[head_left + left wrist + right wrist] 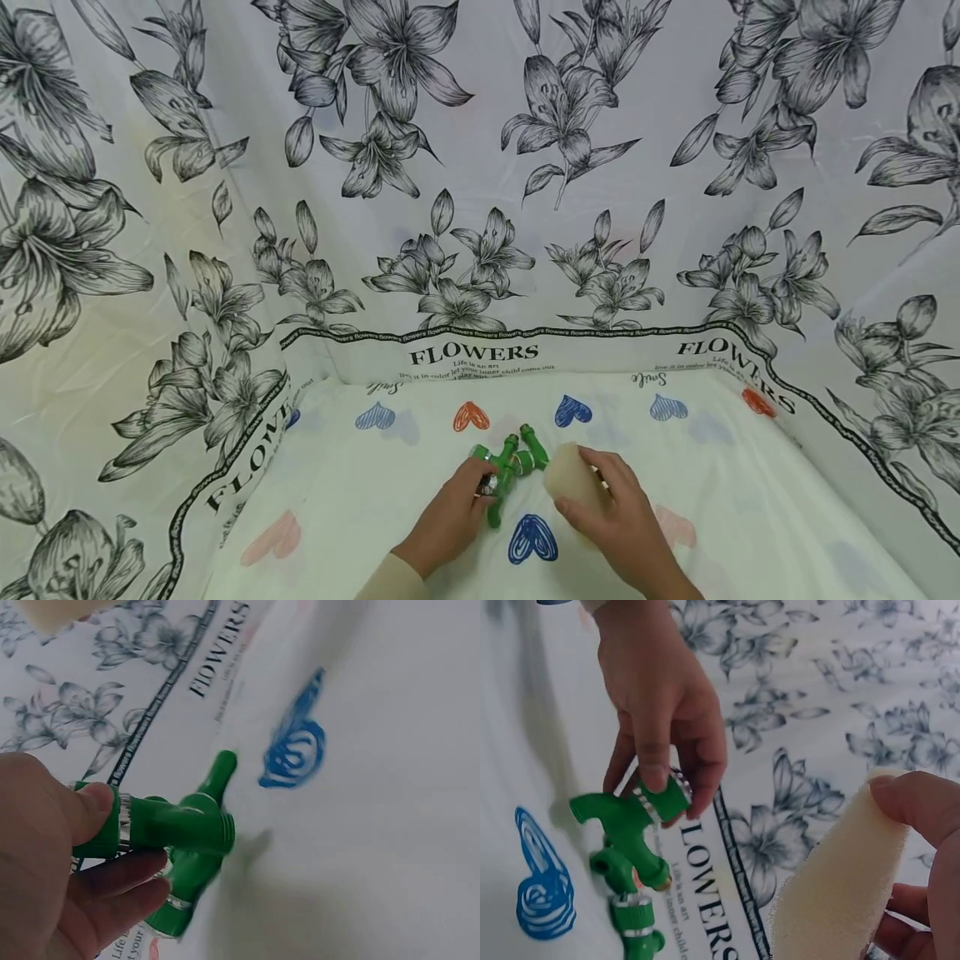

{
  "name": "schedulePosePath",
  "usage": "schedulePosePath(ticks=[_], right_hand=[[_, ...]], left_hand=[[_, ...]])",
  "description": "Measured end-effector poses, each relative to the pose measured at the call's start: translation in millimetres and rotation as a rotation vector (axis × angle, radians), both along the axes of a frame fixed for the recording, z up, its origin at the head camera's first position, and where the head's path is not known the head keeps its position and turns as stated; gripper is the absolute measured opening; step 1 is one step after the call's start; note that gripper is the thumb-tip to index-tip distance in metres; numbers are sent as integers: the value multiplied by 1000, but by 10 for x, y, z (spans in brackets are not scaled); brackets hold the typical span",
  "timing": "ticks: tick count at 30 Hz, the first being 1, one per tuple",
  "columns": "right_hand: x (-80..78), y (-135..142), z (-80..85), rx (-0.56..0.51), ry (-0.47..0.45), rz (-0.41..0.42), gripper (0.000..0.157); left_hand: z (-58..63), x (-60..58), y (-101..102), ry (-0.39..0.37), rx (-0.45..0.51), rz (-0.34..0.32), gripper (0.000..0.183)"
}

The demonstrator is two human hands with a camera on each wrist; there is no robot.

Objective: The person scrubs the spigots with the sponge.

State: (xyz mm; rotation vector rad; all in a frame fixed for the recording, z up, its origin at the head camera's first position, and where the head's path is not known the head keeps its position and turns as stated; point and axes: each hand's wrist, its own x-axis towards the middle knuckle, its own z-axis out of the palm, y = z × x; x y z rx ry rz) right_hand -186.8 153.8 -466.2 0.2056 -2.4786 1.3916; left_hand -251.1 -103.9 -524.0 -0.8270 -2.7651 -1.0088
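Observation:
A green tap (pixel 502 485) with a silver ring is in my left hand (pixel 453 510), which pinches its wide end between thumb and fingers. In the left wrist view, the tap's green body (pixel 176 825) points away from the thumb. A second green tap (pixel 634 919) lies on the cloth just beyond the held one, and the two overlap in the head view. My right hand (pixel 617 507) grips a cream-coloured sponge (pixel 572 479) to the right of both taps. In the right wrist view, the thumb presses the top of the sponge (pixel 840 877).
A white cloth printed with hearts (pixel 420 492) covers the surface under the hands. Curtains with black lily drawings (pixel 570 108) rise behind and at both sides. A blue heart (pixel 533 539) is printed just in front of the taps.

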Motion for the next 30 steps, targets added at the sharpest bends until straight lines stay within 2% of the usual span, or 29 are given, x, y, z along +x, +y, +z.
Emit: schedulePosePath(ticks=[2,8,10,12,15,21,30], right_hand=[[30,-48,37,-14,25,30,67],[47,-193,60,-8,38,81,67],[41,-238,41,7,36,94,66],[38,-274,15,15,47,111,66],[40,-324,-9,45,57,130,65],[64,-387,-17,72,80,172,66],[11,-329,-36,88,113,118,66]], left_hand=[[51,8,-24,-102,161,-4,36],[174,74,-16,-431,672,-102,40],[204,100,-2,-494,787,-141,40],[235,124,17,-524,870,-180,41],[277,159,46,-524,907,-197,42],[349,235,91,-486,869,-143,44],[422,314,89,-532,930,-182,47]])
